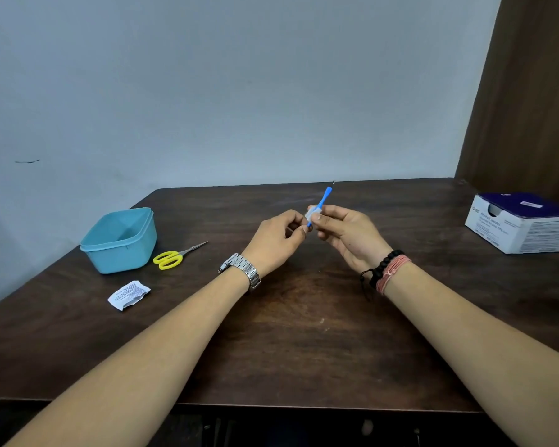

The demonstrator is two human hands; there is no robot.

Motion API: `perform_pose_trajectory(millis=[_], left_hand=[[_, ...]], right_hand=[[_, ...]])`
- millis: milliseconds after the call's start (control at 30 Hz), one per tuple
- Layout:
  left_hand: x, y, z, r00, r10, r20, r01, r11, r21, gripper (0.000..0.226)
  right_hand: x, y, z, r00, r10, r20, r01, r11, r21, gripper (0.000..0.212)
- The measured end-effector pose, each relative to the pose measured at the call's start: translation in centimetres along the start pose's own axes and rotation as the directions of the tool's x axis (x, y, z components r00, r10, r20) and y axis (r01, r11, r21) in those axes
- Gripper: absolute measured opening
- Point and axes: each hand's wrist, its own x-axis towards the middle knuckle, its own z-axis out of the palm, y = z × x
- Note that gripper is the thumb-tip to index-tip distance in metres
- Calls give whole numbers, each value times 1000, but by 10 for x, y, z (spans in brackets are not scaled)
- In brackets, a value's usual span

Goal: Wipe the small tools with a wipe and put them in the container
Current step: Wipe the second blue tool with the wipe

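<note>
— Where's the tool?

— Held up over the middle of the tabletop (304,333). The blue tool (319,205) runs lengthwise from near-left to far-right, tilted steeply, its thin metal tip pointing up and away toward the wall.

— And each grip?

— The left hand (276,241) pinches the tool's lower end between thumb and curled fingers. The right hand (346,232) pinches the white wipe (309,216) around the shaft, just above the left fingertips.

— The rest?

— The teal container (120,241) sits far left, open side up. The yellow-handled scissors (175,257) lie just right of it, blades pointing far-right. A torn wrapper (128,294) lies nearer, and a swab box (523,224) stands at the right edge.
</note>
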Motion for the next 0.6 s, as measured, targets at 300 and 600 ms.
perform_pose_trajectory(millis=[300,600], left_hand=[[-1,0,1,1000,-7,25,7,1000,-21,7],[-2,-1,3,995,6,95,3,996,-87,11]], right_hand=[[0,0,-1,1000,-4,6,4,1000,-29,12],[1,-9,-7,994,-68,-83,72,996,44,11]])
